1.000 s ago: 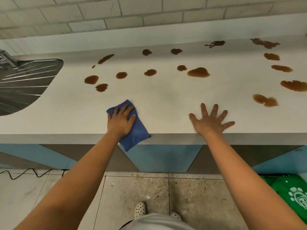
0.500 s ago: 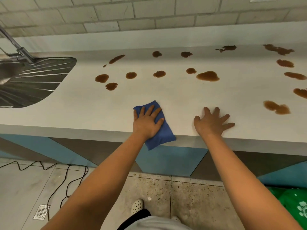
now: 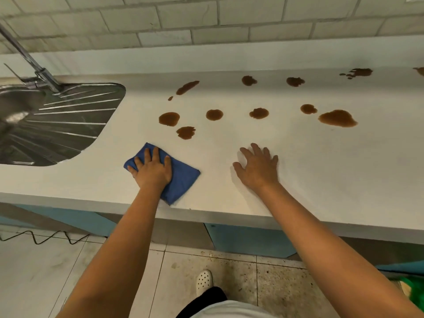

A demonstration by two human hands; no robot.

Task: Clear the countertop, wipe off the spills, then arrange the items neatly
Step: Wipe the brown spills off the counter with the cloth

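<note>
Pressing flat, fingers spread, left hand (image 3: 152, 170) pins blue cloth (image 3: 181, 177), long axis 10-to-4 o'clock; right hand (image 3: 258, 168) splayed on countertop (image 3: 321, 171); brown spills (image 3: 337, 118) at 12.

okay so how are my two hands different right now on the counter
The left hand presses flat on the folded blue cloth; the right hand rests on the bare white countertop with nothing under it. The left hand sits nearer the sink; the right hand is further from it, below the big brown spill. Both lie palm down with fingers straight, short of the spills.
</note>
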